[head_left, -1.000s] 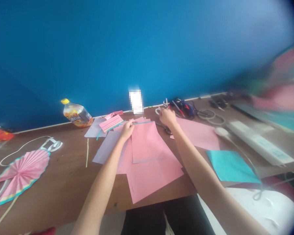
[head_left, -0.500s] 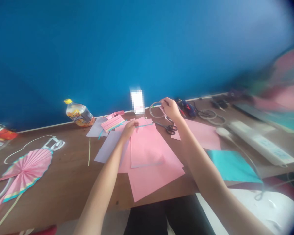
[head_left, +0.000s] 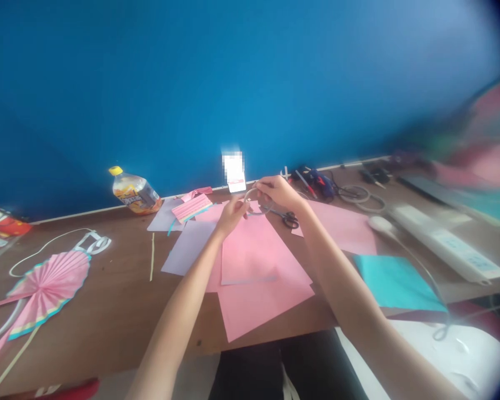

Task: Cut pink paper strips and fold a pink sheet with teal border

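Observation:
Over the top edge of a stack of pink paper, my right hand pinches a thin greyish ring, which looks like a narrow roll of tape. My left hand is closed at the ring's left side, fingertips against it; any small piece between those fingers is too small to make out. Black-handled scissors lie just right of the ring, partly behind my right hand. Pale lilac sheets stick out under the pink paper on the left. A pleated pink paper piece rests beyond my left hand.
A tilted bottle with a yellow cap and a phone-like bright screen stand along the blue wall. A pink folded fan lies at left. To the right are turquoise paper, a power strip and more rings.
My right hand has moved left and a little down with the tape roll, bringing it to my left hand. The blue strip by my left hand on the pink sheet no longer shows.

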`<state>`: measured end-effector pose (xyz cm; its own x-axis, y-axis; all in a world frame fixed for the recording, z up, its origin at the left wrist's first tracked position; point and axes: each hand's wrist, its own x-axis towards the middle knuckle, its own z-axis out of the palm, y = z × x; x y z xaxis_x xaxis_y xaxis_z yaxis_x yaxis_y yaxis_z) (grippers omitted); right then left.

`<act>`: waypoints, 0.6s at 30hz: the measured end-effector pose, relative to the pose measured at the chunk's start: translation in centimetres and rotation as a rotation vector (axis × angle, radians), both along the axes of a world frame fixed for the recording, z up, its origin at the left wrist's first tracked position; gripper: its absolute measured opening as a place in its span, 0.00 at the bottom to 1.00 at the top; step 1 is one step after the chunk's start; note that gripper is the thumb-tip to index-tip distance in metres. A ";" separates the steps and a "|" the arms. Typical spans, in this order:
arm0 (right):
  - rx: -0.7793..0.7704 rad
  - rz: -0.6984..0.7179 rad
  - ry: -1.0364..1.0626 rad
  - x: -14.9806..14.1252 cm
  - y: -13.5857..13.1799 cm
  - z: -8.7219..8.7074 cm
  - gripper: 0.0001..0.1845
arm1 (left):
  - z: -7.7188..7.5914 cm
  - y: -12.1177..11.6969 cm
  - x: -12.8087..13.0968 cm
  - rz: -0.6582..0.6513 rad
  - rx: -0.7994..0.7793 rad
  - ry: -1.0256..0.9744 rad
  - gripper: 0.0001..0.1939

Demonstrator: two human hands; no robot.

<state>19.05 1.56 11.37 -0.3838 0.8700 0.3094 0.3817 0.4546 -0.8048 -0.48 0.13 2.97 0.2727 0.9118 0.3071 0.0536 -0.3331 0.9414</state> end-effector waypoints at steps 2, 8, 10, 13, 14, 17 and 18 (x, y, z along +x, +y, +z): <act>-0.039 0.060 0.022 -0.2 -0.1 0.0 0.15 | -0.5 -0.1 0.7 0.035 0.017 -0.036 0.17; -0.146 0.311 0.067 -0.1 0.5 -0.9 0.22 | -3.2 0.8 0.8 0.220 -0.023 -0.163 0.18; -0.193 0.380 0.052 0.0 0.8 -1.3 0.25 | -3.8 1.2 0.7 0.226 -0.041 -0.146 0.19; -0.258 0.460 0.032 0.1 1.1 -1.7 0.28 | -4.1 1.4 0.8 0.202 -0.058 -0.071 0.18; -0.272 0.483 0.025 0.1 1.1 -1.7 0.29 | -4.0 1.3 0.9 0.196 -0.061 -0.040 0.18; -0.290 0.501 0.038 0.1 1.1 -1.8 0.29 | -3.8 1.1 1.1 0.172 -0.057 0.018 0.17; -0.291 0.484 0.051 0.2 1.2 -1.9 0.28 | -3.8 1.1 1.1 0.160 -0.055 0.012 0.16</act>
<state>19.21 2.74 9.50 -0.7509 0.6510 0.1113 0.1428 0.3245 -0.9350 0.63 1.25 -0.83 0.1263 0.9591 0.2533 0.1136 -0.2677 0.9568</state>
